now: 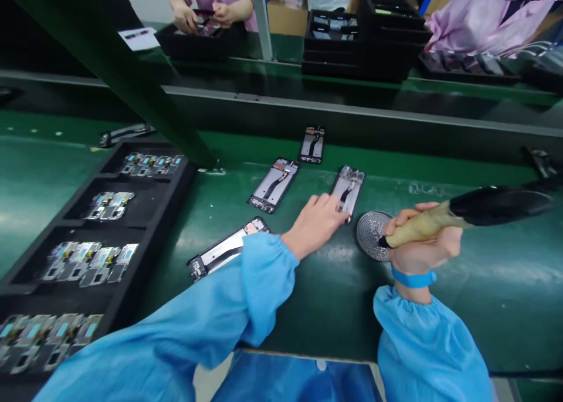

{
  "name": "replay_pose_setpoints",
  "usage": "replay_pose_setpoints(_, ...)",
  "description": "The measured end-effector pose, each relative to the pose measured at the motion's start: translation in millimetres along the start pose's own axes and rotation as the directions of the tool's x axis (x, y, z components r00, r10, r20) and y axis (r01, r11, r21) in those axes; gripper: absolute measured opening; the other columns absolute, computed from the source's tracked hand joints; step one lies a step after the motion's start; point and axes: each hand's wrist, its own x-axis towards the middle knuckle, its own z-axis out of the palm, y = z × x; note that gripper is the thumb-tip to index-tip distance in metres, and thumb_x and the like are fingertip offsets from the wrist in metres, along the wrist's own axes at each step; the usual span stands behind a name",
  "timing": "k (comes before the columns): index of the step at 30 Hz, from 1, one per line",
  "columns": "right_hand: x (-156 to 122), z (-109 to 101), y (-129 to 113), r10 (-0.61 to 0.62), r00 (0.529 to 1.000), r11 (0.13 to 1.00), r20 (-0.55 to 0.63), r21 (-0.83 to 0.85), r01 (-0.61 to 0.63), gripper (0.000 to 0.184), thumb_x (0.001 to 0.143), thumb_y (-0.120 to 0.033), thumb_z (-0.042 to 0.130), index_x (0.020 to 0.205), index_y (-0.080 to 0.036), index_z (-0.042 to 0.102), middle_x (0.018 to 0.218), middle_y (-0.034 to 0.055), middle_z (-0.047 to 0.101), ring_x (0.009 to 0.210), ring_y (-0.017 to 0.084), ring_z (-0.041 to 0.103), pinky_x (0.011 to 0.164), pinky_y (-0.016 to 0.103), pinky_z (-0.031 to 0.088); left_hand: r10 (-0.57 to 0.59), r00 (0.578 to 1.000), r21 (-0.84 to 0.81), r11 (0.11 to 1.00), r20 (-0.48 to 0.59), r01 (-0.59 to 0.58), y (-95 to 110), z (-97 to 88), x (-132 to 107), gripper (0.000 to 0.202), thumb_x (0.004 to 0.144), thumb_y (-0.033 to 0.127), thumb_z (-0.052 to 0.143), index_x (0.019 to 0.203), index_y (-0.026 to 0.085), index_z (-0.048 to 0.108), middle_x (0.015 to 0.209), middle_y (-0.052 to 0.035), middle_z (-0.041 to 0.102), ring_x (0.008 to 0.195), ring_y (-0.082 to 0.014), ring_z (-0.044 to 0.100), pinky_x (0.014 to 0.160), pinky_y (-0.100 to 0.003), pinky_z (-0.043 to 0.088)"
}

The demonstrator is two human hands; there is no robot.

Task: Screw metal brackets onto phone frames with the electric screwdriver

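My left hand (317, 223) reaches across the green belt, its fingers resting on the near end of an open phone frame (349, 187). Wrapped in my right hand (423, 243) is an electric screwdriver (461, 214) with a tan grip and black body, lying roughly level, its tip over a round screw dish (369, 233). Three more phone frames lie on the belt: one at centre (273, 184), one farther back (312, 144), one by my left sleeve (226, 248). Both arms wear blue sleeves.
A black tray (145, 214) at left holds rows of several small parts. A green post (132, 79) slants across. Beyond the belt, stacked black trays (360, 38) stand, and a co-worker's hands (202, 16) work over a tray; another person in pink is at the far right.
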Motion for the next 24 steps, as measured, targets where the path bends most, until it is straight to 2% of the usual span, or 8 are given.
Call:
replay_pose_setpoints(4,-1.0,-1.8,5.8,0.024,0.999,0.999,0.024,-0.026,-0.023,0.047,0.081,-0.068,0.051,0.09,-0.022,0.057,0.057,-0.0005,0.053,0.038,0.019,0.048,0.035,0.031,0.036,-0.171,0.983,0.039,0.984,-0.061,0.173,-12.9,22.7,64.9,0.038,0.112,0.02,0.046,0.142,0.026,0.068,0.117,-0.0133,0.062,0.11,-0.03,0.057,0.093,-0.046,0.047)
replay_pose_setpoints(7,-0.1,-4.7,9.1,0.033,0.999,0.999,0.036,-0.028,-0.032,0.044,0.083,-0.064,0.049,0.091,-0.021,0.057,0.058,-0.0003,0.054,0.039,0.019,0.049,0.035,0.031,0.037,-0.191,0.977,0.0,0.981,-0.099,0.192,-15.5,34.8,88.5,0.04,0.111,0.021,0.047,0.149,0.02,0.061,0.127,-0.0139,0.063,0.118,-0.0295,0.058,0.101,-0.046,0.047)
replay_pose_setpoints(11,1.0,-7.8,12.0,0.026,0.996,1.0,0.085,-0.006,-0.025,0.045,0.083,-0.064,0.052,0.09,-0.02,0.058,0.058,0.0,0.055,0.038,0.02,0.049,0.035,0.031,0.038,-0.082,0.989,-0.051,0.996,-0.123,0.077,-22.0,43.1,94.3,0.042,0.11,0.016,0.045,0.15,0.011,0.057,0.147,-0.0146,0.059,0.136,-0.0255,0.054,0.119,-0.04,0.04)
replay_pose_setpoints(13,0.5,-8.9,14.5,0.009,0.996,1.0,0.092,-0.005,-0.008,0.044,0.083,-0.062,0.054,0.091,-0.019,0.06,0.058,0.0002,0.056,0.038,0.02,0.05,0.035,0.031,0.039,-0.091,0.989,-0.054,0.995,-0.119,0.085,-29.9,44.1,95.2,0.04,0.11,0.015,0.044,0.146,0.011,0.059,0.153,-0.0144,0.057,0.142,-0.0241,0.051,0.125,-0.039,0.037)
replay_pose_setpoints(16,-2.8,-8.9,19.5,-0.062,0.997,0.998,0.041,0.014,0.062,0.044,0.081,-0.062,0.054,0.092,-0.02,0.06,0.058,-0.0003,0.056,0.039,0.021,0.05,0.036,0.033,0.041,-0.269,0.947,-0.028,0.963,-0.176,0.268,-48.6,40.0,101.5,0.037,0.109,0.021,0.048,0.142,0.012,0.061,0.16,-0.018,0.049,0.153,-0.0298,0.041,0.132,-0.053,0.028)
replay_pose_setpoints(18,-6.0,-7.6,21.7,-0.099,0.995,0.995,0.003,0.018,0.099,0.045,0.079,-0.063,0.053,0.092,-0.02,0.059,0.059,-0.0002,0.056,0.04,0.021,0.051,0.037,0.033,0.042,-0.446,0.873,-0.028,0.893,-0.198,0.45,-62.0,34.4,108.5,0.038,0.107,0.025,0.054,0.143,0.013,0.06,0.164,-0.0218,0.041,0.156,-0.0375,0.033,0.128,-0.069,0.025)
replay_pose_setpoints(20,-8.8,-5.3,21.7,-0.111,0.993,0.994,-0.03,-0.004,0.111,0.044,0.077,-0.061,0.053,0.091,-0.02,0.059,0.06,0.0001,0.056,0.042,0.021,0.052,0.039,0.034,0.043,-0.547,0.817,-0.039,0.834,-0.182,0.55,-71.2,28.5,115.5,0.038,0.105,0.022,0.058,0.143,0.016,0.06,0.164,-0.0221,0.039,0.152,-0.0403,0.037,0.122,-0.074,0.032)
replay_pose_setpoints(24,-10.5,1.2,14.5,-0.1,0.994,0.994,-0.05,-0.039,0.098,0.042,0.071,-0.058,0.056,0.087,-0.02,0.06,0.058,0.0019,0.055,0.041,0.023,0.052,0.038,0.036,0.043,-0.481,0.858,-0.008,0.873,-0.178,0.488,-63.8,18.1,116.9,0.034,0.105,0.01,0.049,0.134,0.019,0.064,0.155,-0.0174,0.049,0.136,-0.0345,0.052,0.114,-0.066,0.043)
